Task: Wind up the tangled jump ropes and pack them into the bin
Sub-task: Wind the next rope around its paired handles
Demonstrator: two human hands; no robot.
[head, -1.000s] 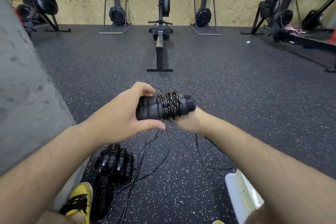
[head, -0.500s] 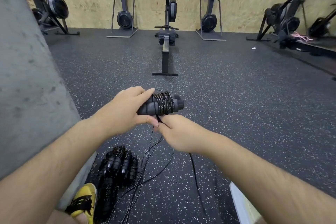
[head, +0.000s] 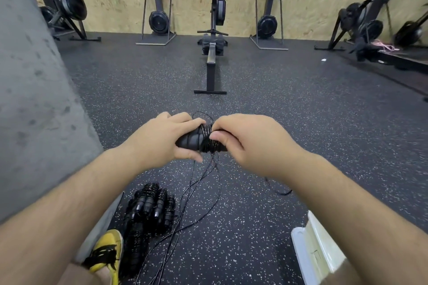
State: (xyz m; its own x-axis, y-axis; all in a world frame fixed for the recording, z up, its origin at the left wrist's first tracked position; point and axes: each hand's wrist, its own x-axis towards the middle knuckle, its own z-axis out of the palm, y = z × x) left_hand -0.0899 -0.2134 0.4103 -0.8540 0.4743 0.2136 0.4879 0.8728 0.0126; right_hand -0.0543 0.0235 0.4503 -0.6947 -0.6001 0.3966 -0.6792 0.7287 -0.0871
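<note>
I hold a jump rope's paired black handles [head: 193, 140] level in front of me, thin black cord coiled round their middle. My left hand [head: 159, 139] grips the left ends. My right hand [head: 249, 140] is on the right side, thumb and fingers pinching the cord against the coils. Loose cord [head: 203, 183] hangs from the bundle to the floor in long loops. A pile of wound ropes [head: 150, 206] lies on the floor at lower left. The pale bin [head: 315, 247] shows at lower right, partly behind my right forearm.
A grey concrete pillar [head: 34, 99] stands close on my left. My yellow shoe [head: 107, 250] is beside the rope pile. A rowing machine [head: 212, 53] lies straight ahead, with more machines along the plywood wall. Speckled rubber flooring covers the room.
My right hand has come up from below the handles to their right side and over the coils. The bundle has stayed in my left hand.
</note>
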